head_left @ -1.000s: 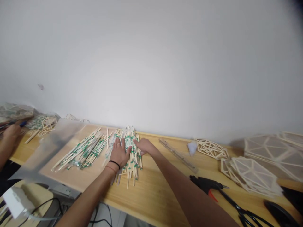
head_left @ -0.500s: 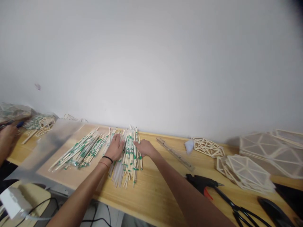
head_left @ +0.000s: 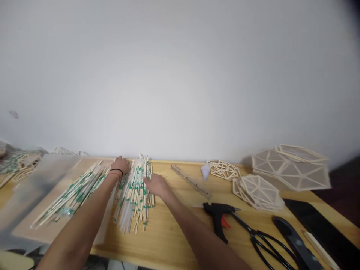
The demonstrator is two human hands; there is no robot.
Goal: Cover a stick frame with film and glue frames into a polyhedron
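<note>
Wooden sticks in green-printed clear wrappers (head_left: 137, 189) lie between the fingers of the person's left hand (head_left: 120, 164) and right hand (head_left: 154, 184), touching the latter; clamping cannot be determined for either.

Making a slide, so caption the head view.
Left hand and right hand at wrapped wooden sticks, black glue gun farther right.

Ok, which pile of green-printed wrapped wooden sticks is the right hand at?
The rightmost pile, nearest the straight transparent ruler: the right hand meets its right edge. The pile on the tan board lies farther left.
</note>
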